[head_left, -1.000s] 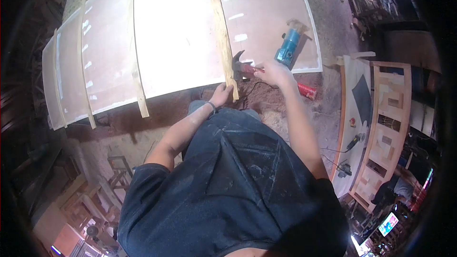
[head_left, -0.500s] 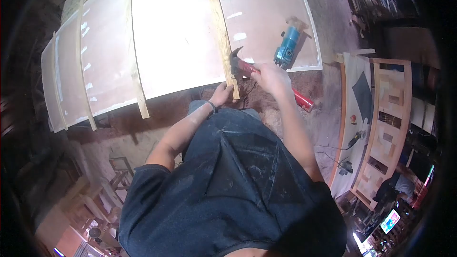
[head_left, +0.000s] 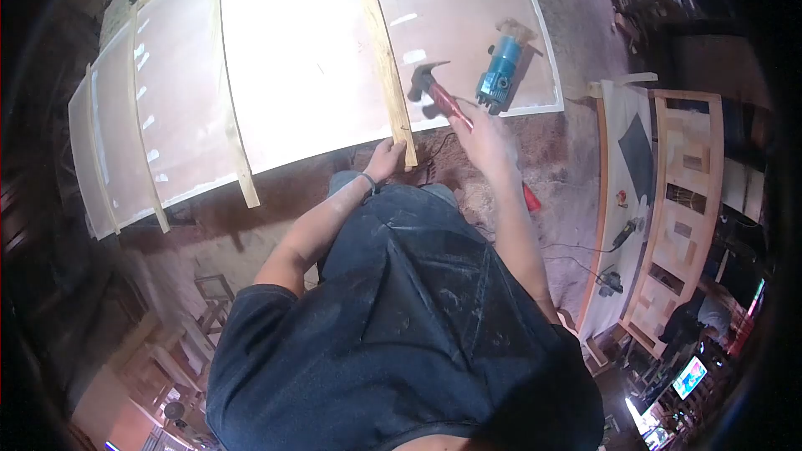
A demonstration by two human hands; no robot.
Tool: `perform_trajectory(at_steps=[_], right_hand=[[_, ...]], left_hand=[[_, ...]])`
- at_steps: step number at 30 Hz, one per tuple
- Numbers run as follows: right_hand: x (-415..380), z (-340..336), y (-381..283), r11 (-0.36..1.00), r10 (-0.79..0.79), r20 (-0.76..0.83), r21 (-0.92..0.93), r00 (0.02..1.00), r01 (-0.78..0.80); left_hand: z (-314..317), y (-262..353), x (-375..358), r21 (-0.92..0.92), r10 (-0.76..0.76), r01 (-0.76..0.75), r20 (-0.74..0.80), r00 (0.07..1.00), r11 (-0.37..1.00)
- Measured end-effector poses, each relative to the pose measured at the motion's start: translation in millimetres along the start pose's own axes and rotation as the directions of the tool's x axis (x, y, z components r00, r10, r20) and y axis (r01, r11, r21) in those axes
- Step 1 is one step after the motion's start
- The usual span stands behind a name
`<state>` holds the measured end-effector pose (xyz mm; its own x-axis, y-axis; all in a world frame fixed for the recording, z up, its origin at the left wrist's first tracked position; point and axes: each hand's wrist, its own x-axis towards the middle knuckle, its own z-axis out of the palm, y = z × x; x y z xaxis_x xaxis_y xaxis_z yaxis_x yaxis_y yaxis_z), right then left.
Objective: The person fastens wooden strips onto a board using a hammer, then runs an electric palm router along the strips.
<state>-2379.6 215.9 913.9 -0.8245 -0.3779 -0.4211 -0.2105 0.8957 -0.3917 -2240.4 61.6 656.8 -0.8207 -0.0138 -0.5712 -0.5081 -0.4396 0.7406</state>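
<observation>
Head view, hammer [head_left: 443,102] above pale panel [head_left: 301,100], dusty workshop floor [head_left: 572,192]

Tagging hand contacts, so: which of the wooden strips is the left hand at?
The rightmost wooden strip: the left hand is at its near end. The other strips have neither hand at them.
</observation>
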Motion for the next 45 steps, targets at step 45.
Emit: perform_trajectory(at_steps=[45], right_hand=[[-55, 47, 75, -0.077, -0.034, 0.427, 0.9, 0.904, -0.428]], left_hand=[[2, 11, -16, -0.042, -0.096, 0.096, 0.015, 0.995, 0.994]])
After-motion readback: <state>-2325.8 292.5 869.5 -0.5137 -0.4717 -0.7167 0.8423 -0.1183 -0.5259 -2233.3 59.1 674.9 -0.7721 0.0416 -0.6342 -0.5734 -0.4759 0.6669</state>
